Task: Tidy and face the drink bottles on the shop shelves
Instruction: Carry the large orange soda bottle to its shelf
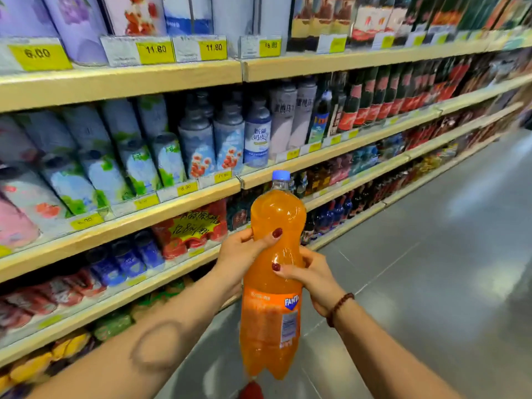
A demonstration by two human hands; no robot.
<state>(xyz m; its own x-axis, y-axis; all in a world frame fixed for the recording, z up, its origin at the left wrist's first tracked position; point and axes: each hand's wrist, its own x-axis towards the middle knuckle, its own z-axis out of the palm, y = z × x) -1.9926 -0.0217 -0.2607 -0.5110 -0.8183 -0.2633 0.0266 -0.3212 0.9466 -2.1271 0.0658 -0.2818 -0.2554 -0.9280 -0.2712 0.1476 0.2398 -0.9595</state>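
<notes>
A large orange Fanta bottle [273,318] with a blue cap is held upright in the aisle, clear of the shelves. My left hand [244,254] grips its upper body from the left, thumb across the front. My right hand [312,276] wraps the waist from the right, just above the orange label. The label faces partly right, with the logo at its right edge. The bottle's base hangs over the floor.
Wooden shelves [172,203] full of drink bottles run along the left, receding to the right. Yellow price tags [155,50] line the edges. Blue bottles [126,260] and red multipacks [190,231] stand on the lower shelf nearest my hands. Grey tiled floor [431,269] lies to the right.
</notes>
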